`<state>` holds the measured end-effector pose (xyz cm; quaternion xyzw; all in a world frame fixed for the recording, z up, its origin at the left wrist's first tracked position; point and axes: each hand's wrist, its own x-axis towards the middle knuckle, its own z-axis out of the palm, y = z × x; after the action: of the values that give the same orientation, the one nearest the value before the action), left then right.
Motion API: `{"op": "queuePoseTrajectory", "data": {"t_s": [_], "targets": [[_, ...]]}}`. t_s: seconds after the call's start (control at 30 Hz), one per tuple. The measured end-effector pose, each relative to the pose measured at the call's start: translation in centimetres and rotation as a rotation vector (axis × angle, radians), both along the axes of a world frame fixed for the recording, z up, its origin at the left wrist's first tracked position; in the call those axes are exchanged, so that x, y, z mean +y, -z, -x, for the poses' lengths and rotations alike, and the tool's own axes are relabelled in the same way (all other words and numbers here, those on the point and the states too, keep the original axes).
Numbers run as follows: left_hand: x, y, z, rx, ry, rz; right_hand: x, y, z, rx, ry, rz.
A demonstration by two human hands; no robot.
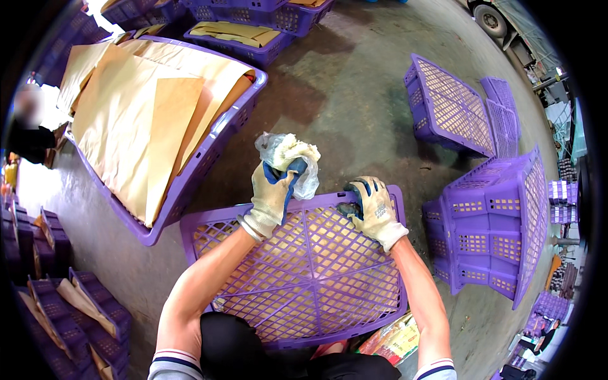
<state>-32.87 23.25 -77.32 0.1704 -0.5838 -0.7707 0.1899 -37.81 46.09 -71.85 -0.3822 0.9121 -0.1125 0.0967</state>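
My left hand (271, 193), in a cream and blue glove, grips a crumpled clear plastic bag (266, 145) with a lumpy cream-white material (297, 149) in it or against it; which, I cannot tell. My right hand (373, 209), gloved alike, has its fingers curled at the far rim of an upturned purple lattice crate (304, 266) in front of me. Paper-coloured material shows through the lattice. Both forearms reach over the crate, and my legs are at its near side.
A large crate of kraft paper sheets (114, 126) stands at left. Purple crates (481, 234) lie at right, more (449, 107) beyond. Stacked crates (76, 316) fill the lower left and top. A person (31, 142) is at far left; a vehicle wheel (491, 22) is top right.
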Motion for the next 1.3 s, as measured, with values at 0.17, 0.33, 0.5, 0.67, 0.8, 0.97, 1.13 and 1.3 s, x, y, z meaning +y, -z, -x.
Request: {"op": "queuePoseTrajectory", "data": {"t_s": [0.17, 0.33, 0.5, 0.67, 0.8, 0.97, 1.13, 1.3], "targets": [[0.1, -1.6, -1.1, -0.085, 0.098, 0.355, 0.5, 1.4, 0.5, 0.029, -0.010, 0.119], [-0.8, -0.3, -1.3, -0.063, 0.072, 0.199, -2.0, -0.9, 3.5, -0.385, -0.156, -0.071], [0.0, -1.5, -0.6, -0.040, 0.088, 0.215, -4.3, -2.6, 6.6, -0.545, -0.314, -0.418], [-0.9, -2.8, -1.6, -0.136, 0.107, 0.385, -4.8, -2.9, 3.4, -0.257, -0.296, -0.479], [-0.8, -2.3, -1.8, -0.147, 0.079, 0.378, -3.3, -1.1, 1.1, -0.006, -0.195, -0.371], [-0.6, -2.7, -1.6, -0.216, 0.143, 0.406, -2.1, 0.7, 0.4, 0.182, -0.152, -0.325], [-1.4, 1.3, -1.9, -0.098, 0.026, 0.280, -3.0, -1.5, 3.4, -0.371, -0.058, -0.042], [-1.3, 1.1, -1.5, -0.071, 0.031, 0.106, -3.9, 1.2, 4.1, -0.396, 0.237, -0.157]]}}
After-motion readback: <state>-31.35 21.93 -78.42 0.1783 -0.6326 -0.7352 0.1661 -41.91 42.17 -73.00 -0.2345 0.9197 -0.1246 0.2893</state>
